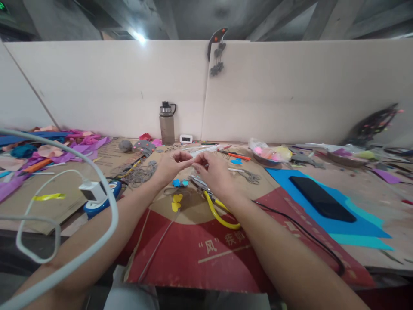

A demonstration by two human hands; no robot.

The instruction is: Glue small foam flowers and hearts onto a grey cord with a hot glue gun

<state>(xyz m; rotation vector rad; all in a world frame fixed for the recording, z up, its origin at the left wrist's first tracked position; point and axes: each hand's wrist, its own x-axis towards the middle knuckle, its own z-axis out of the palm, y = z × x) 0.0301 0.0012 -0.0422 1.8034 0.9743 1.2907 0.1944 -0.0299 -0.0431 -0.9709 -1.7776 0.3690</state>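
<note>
Pinching something tiny mid-frame, left hand (172, 165) and right hand (213, 172) fingertips closed together; item unclear, could drop among desk (97, 189) clutter by pliers (214, 206).

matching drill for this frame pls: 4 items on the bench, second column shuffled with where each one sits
Things:
1. water bottle
2. black phone
3. yellow-handled pliers
4. white charger block

Places:
A. on the blue sheet, right of the hands
B. upright against the back partition
C. on the cardboard just under the right hand
D. left of the left hand, on a blue-and-white object

Pairs: 1-B, 2-A, 3-C, 4-D
</note>
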